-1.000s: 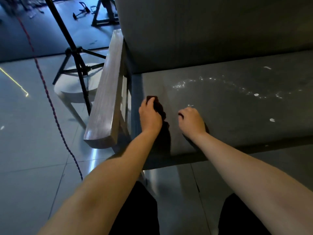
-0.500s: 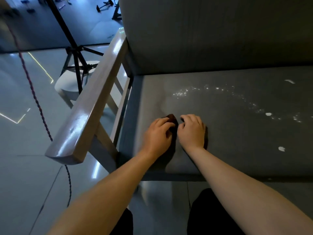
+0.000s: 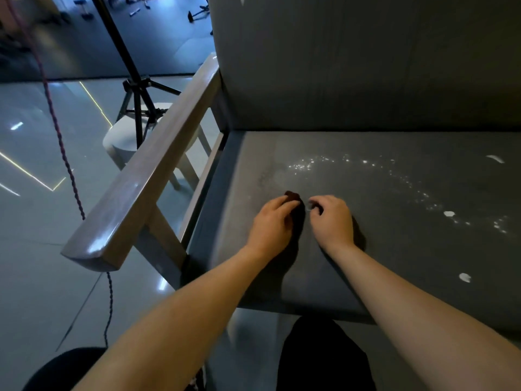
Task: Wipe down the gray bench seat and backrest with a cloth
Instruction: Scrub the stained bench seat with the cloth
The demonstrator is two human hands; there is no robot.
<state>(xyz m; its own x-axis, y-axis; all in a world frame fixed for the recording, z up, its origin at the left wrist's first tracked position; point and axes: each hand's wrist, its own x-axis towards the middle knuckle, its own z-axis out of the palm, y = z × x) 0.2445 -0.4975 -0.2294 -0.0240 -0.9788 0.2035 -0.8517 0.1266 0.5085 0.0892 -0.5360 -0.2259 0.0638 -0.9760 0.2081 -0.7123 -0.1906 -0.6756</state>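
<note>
Left hand (image 3: 272, 221) grasps a dark cloth (image 3: 293, 196) pressed to the gray bench seat (image 3: 394, 255) near its left edge, probably to sweep toward white crumbs (image 3: 301, 165). Right hand (image 3: 334, 220) curls its fingers alongside; whether it holds anything, I cannot tell.

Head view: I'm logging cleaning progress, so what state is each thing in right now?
Seat, dirty: white specks and flakes scattered across it.
Backrest, upright, one white fleck near its top edge.
Left hand, grips the cloth.
Cloth, dark, bunched on the seat under the left hand.
Right hand, fingers curled beside the cloth; what it holds is unclear.
Tripod, standing, legs spread.
</note>
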